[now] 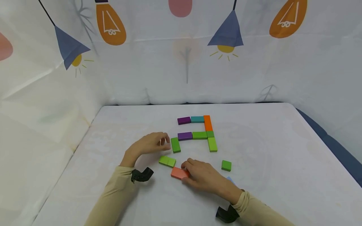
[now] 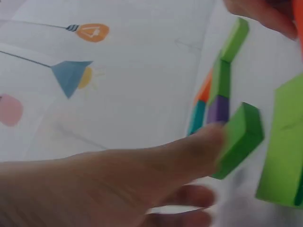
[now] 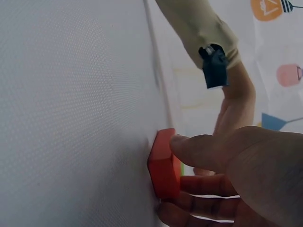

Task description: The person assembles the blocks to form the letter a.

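Right hand [image 1: 205,176] pinches the red block [image 1: 178,173] by opposite sides, a suitable hold, piece judged light and stiff; left hand [image 1: 151,145], loosely curled, grips nothing.

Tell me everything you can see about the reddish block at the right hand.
The reddish block is a plain, straight-edged slab; whether wood or plastic, I can't tell. It appears to lie flat on the white table, one end beside the light green pieces. The right hand grips its other end, hiding part of it.
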### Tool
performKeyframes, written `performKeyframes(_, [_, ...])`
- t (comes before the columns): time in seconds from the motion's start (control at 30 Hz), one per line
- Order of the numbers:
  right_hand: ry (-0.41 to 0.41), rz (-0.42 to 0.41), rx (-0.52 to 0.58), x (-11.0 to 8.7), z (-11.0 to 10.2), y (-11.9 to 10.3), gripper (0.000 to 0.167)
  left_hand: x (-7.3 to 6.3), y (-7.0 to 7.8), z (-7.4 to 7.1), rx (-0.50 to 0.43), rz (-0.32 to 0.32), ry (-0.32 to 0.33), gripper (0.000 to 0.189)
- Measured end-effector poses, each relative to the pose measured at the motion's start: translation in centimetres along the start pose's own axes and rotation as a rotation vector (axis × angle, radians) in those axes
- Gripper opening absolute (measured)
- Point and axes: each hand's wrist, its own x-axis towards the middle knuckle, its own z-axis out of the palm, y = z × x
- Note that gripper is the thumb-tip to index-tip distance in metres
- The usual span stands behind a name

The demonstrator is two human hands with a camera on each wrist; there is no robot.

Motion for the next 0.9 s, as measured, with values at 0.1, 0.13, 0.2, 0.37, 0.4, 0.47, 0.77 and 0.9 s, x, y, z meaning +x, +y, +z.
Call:
performKeyframes(0.1, [0.017,-0.004,-0.013,0.0,0.0,0.0,0.033,-0.4,0.2,-0.2,-0.011,0.09,-0.124,0.026])
performKeyframes(0.13, [0.022,-0.005,-0.015,0.0,0.0,0.0,0.033,-0.5,0.3,-0.2,-0.014,0.102,-0.154,0.026])
performKeyframes(0.2, [0.029,-0.007,-0.015,0.0,0.1,-0.1,0.034,-0.6,0.6,0.0,0.0,0.103,-0.182,0.027])
performKeyframes(0.37, [0.036,-0.011,-0.027,0.0,0.2,-0.3,0.035,-0.5,1.0,0.6,0.056,0.12,-0.202,0.028])
performKeyframes(0.4, [0.038,-0.014,-0.034,0.0,0.2,-0.4,0.035,-0.5,1.1,0.7,0.069,0.125,-0.201,0.028])
performKeyframes(0.47, [0.04,-0.018,-0.046,0.0,0.3,-0.4,0.036,-0.5,1.2,0.9,0.089,0.129,-0.199,0.029])
performKeyframes(0.77, [0.036,-0.03,-0.065,0.0,0.4,-0.5,0.037,-0.5,1.9,1.3,0.108,0.091,-0.211,0.03])
performKeyframes(0.9, [0.038,-0.038,-0.081,0.0,0.3,-0.4,0.036,-0.4,1.9,1.3,0.13,0.09,-0.219,0.029])
